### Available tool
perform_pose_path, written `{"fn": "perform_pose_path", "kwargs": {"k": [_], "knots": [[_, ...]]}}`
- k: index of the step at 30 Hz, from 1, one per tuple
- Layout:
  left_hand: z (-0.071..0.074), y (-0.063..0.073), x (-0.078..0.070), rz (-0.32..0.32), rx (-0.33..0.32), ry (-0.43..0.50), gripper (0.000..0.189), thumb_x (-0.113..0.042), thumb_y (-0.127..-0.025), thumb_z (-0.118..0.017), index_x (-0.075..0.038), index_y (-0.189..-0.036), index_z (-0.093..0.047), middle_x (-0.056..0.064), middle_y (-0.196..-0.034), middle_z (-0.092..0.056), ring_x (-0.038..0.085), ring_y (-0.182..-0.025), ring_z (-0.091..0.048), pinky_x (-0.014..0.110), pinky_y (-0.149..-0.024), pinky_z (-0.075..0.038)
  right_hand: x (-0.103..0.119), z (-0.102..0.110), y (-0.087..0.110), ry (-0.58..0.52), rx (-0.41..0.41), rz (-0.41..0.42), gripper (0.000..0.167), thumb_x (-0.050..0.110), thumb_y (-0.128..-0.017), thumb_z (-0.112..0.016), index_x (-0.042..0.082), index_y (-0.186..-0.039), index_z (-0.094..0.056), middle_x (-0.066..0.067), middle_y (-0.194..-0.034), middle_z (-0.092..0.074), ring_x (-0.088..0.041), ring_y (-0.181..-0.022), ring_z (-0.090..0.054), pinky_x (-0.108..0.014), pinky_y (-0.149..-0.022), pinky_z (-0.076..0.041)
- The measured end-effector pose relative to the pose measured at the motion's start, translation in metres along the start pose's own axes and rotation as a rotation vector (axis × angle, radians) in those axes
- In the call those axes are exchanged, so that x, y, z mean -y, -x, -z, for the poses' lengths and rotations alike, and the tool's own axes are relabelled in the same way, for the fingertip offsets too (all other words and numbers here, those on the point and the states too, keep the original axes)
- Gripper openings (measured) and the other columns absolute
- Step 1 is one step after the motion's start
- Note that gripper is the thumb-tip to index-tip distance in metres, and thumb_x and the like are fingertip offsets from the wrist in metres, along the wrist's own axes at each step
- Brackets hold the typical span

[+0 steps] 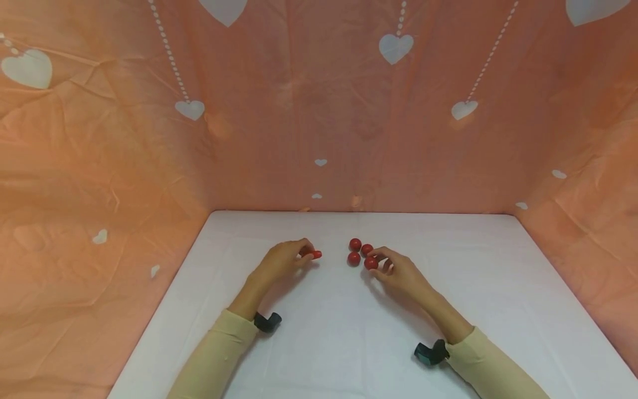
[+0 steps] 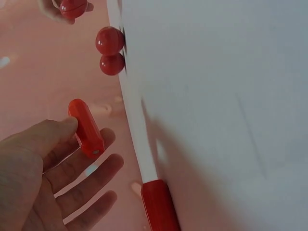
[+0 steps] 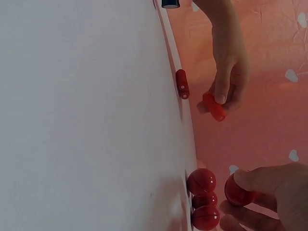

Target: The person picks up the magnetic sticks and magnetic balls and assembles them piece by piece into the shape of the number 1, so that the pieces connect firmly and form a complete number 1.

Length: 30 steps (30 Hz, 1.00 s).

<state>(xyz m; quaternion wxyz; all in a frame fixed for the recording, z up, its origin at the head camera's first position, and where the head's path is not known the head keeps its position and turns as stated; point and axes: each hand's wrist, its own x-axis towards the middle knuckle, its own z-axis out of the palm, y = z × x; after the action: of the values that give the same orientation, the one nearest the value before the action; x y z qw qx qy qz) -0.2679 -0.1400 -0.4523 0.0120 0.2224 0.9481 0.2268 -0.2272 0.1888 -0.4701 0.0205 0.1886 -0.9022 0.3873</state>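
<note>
My left hand [image 1: 285,258] pinches a short red rod [image 2: 86,127] with rounded, faceted sides between thumb and fingers, raised above the table; the other fingers are spread. In the right wrist view more red rods [image 3: 182,84] lie on the table beneath that hand; in the head view they are hidden. My right hand [image 1: 405,275] grips a shiny red ball [image 1: 371,263] with thumb and fingertips, held just above the tabletop. Close beside it, three similar red balls [image 1: 354,259] sit clustered on the table. A thin seam shows around the balls.
A white cloth covers the table [image 1: 319,332]. Orange fabric [image 1: 319,111] with white hearts hangs behind and at both sides. Each wrist wears a dark camera mount [image 1: 268,322] at the edge of a beige sleeve [image 1: 214,354].
</note>
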Motion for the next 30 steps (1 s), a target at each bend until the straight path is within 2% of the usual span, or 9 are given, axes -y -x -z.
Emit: {"fn": "perform_pose_path", "kwargs": {"k": [3, 8, 16, 24, 30], "knots": [[-0.002, 0.0, -0.004, 0.01, 0.005, 0.022, 0.017, -0.024, -0.104, -0.074, -0.017, -0.119, -0.071, 0.001, -0.107, -0.076, 0.019, -0.097, -0.068, 0.042, -0.091, -0.057, 0.001, -0.001, 0.0, -0.013, -0.01, 0.014, 0.039, 0.006, -0.094, -0.081, 0.008, -0.13, -0.068, -0.01, -0.117, -0.074, -0.021, -0.091, -0.064, -0.033, -0.08, -0.057], [-0.005, 0.0, -0.009, 0.001, 0.012, 0.066, 0.015, -0.024, -0.104, -0.074, -0.019, -0.118, -0.071, -0.003, -0.101, -0.074, 0.016, -0.092, -0.066, 0.038, -0.085, -0.056, 0.001, -0.003, 0.001, -0.045, -0.03, 0.031, 0.037, 0.005, -0.094, -0.082, 0.009, -0.128, -0.068, -0.009, -0.111, -0.074, -0.019, -0.088, -0.064, -0.031, -0.079, -0.057], [-0.012, 0.0, -0.019, -0.003, 0.051, 0.086, 0.016, -0.026, -0.105, -0.073, -0.02, -0.12, -0.071, -0.004, -0.1, -0.074, 0.015, -0.092, -0.067, 0.037, -0.079, -0.055, 0.001, -0.005, 0.001, -0.106, -0.048, 0.004, 0.037, 0.006, -0.094, -0.082, 0.009, -0.128, -0.067, -0.01, -0.111, -0.074, -0.017, -0.087, -0.064, -0.026, -0.075, -0.055], [-0.019, 0.003, -0.025, 0.022, 0.102, 0.17, 0.019, -0.027, -0.105, -0.072, -0.021, -0.123, -0.07, -0.006, -0.106, -0.074, 0.017, -0.101, -0.068, 0.038, -0.088, -0.058, 0.004, -0.008, 0.001, -0.167, -0.049, -0.011, 0.035, 0.006, -0.095, -0.081, 0.006, -0.127, -0.067, -0.012, -0.109, -0.074, -0.016, -0.082, -0.066, -0.026, -0.07, -0.055], [-0.023, 0.005, -0.029, 0.025, 0.103, 0.222, 0.019, -0.027, -0.105, -0.072, -0.022, -0.123, -0.071, -0.007, -0.108, -0.074, 0.017, -0.101, -0.067, 0.037, -0.088, -0.058, 0.002, -0.011, 0.002, -0.184, -0.027, -0.045, 0.036, 0.009, -0.097, -0.08, 0.007, -0.129, -0.066, -0.011, -0.107, -0.076, -0.017, -0.08, -0.068, -0.028, -0.067, -0.054]]}}
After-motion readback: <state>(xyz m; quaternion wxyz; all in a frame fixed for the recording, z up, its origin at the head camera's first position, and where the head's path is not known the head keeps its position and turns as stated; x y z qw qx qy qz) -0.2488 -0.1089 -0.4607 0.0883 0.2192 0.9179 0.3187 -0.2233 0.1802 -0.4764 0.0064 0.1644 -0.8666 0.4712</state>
